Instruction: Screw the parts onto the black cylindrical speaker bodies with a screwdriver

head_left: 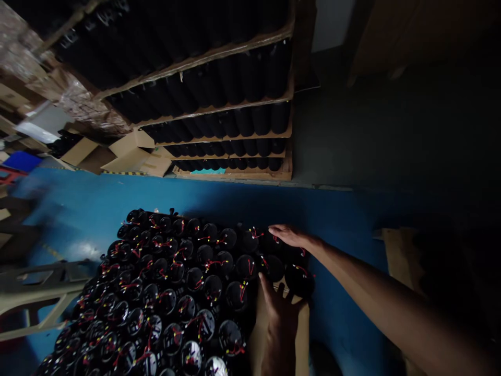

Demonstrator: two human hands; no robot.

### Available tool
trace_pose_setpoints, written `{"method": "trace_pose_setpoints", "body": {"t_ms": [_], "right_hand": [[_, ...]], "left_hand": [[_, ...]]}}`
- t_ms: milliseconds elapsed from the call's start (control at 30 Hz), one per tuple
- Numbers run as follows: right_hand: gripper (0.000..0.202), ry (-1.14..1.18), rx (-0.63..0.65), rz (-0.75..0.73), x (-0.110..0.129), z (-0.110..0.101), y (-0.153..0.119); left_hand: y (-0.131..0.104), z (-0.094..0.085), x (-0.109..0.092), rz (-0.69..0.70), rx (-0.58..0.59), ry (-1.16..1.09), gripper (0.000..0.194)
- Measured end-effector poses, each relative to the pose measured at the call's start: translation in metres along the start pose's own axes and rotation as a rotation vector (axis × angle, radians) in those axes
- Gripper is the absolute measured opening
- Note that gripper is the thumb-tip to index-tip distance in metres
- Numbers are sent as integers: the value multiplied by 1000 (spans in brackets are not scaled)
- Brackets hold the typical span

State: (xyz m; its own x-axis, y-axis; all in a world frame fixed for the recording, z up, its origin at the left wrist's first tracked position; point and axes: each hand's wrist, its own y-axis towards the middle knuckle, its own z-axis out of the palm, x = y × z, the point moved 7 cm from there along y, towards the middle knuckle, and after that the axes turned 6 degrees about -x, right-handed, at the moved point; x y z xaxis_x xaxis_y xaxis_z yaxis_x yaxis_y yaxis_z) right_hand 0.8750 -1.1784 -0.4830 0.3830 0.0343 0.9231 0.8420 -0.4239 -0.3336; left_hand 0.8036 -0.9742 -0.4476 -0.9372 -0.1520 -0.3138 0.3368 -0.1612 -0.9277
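Observation:
Many glossy black cylinders (213, 287) stand packed in rows, their round tops showing, with thin red wires and small white and yellow connectors on them. My left hand (281, 305) is at the near right corner of the group, fingers spread, beside a black cylinder (273, 268); I cannot tell whether it touches it. Stretched flat, my right hand (288, 235) reaches over the far right end of the rows, above a dark cylinder partly hidden beneath it. Neither hand visibly holds anything. Under my left hand shows a brown cardboard sheet (258, 339).
Tall stacked layers of black cylinders (242, 75) on brown boards stand beyond the blue floor (195, 194). Open cardboard boxes (131, 151) lie at the back left. A grey plastic stool (47, 295) is at the left. Another cardboard-edged stack (395, 256) stands in shadow at right.

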Motion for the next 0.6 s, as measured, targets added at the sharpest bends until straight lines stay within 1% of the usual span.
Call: {"method": "trace_pose_setpoints", "body": {"t_ms": [167, 400, 600], "right_hand": [[29, -46, 40, -21, -2, 2, 3], [29, -118, 85, -28, 3, 3, 1], [31, -193, 126, -34, 6, 4, -2]], "left_hand": [[-2, -1, -2, -6, 1, -40, 72], [-5, -1, -4, 24, -14, -48, 70], [-2, -2, -4, 16, -24, -19, 81]]}}
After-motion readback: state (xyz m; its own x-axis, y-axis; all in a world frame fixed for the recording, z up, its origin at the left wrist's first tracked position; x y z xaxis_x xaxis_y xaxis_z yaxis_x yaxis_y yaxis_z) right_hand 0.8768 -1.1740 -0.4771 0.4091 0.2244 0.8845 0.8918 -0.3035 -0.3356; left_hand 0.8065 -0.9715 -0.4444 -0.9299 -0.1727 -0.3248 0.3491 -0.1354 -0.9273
